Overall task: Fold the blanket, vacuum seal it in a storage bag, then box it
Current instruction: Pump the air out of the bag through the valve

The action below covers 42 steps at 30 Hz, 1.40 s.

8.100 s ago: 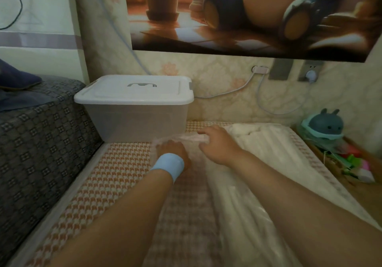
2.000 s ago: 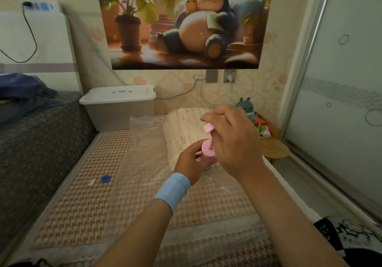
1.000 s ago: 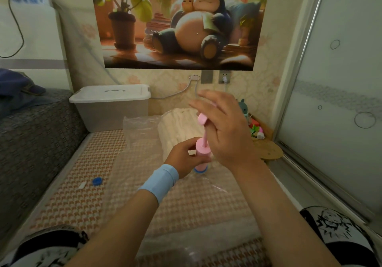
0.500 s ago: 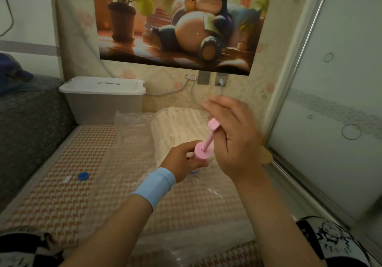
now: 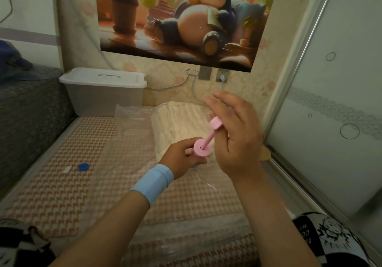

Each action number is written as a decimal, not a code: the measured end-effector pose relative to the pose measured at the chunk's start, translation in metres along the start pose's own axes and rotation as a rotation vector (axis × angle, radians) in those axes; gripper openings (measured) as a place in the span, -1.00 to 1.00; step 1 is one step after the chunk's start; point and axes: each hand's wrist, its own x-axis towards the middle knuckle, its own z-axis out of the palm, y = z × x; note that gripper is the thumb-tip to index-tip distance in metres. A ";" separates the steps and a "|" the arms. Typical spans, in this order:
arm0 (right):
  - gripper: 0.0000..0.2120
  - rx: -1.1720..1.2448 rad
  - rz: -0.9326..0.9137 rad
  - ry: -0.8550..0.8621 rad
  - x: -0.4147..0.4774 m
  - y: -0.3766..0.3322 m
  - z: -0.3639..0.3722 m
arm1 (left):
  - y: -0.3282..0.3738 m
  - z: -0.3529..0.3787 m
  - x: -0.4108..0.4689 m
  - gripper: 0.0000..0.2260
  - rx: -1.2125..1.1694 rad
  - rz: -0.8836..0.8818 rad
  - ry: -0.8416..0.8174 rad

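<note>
A folded cream blanket (image 5: 177,122) lies inside a clear plastic storage bag (image 5: 128,142) spread on the patterned mat. My left hand (image 5: 182,159), with a blue wristband, grips the barrel of a pink hand pump (image 5: 201,149) standing on the bag. My right hand (image 5: 237,138) holds the pump's pink plunger handle (image 5: 216,123), pulled up from the barrel, with the index finger stretched out. The bag's valve is hidden under my left hand. A white lidded storage box (image 5: 103,89) stands at the back left against the wall.
A blue cap (image 5: 83,166) and a small white clip (image 5: 67,170) lie on the mat (image 5: 62,184) to the left. A grey sofa (image 5: 29,109) runs along the left. A sliding glass door (image 5: 330,122) closes the right side. Cables hang from wall sockets (image 5: 222,76).
The bag's opening was being pressed by both hands before; now they work the pink pump. Over the last second the plunger handle went up, down, and is raised again.
</note>
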 end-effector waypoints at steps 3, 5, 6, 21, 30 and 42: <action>-0.59 -0.003 0.127 -0.287 -0.038 0.010 0.024 | 0.005 0.000 -0.004 -0.74 0.017 -0.016 0.027; -0.58 -0.013 0.192 -0.527 -0.053 0.014 0.030 | 0.006 -0.002 -0.006 -0.73 0.038 -0.018 0.022; -0.57 -0.007 0.215 -0.569 -0.052 0.014 0.029 | 0.007 -0.002 -0.007 -0.73 0.042 -0.022 0.020; -0.59 -0.013 0.220 -0.570 -0.060 0.015 0.027 | 0.004 0.004 -0.009 -0.77 0.009 -0.049 0.014; -0.62 0.047 0.034 -0.017 -0.005 -0.005 0.001 | -0.001 0.002 -0.005 -0.61 -0.021 -0.012 0.043; -0.62 0.072 0.013 -0.070 0.000 -0.012 0.002 | 0.001 -0.004 -0.005 -0.65 -0.065 -0.041 0.014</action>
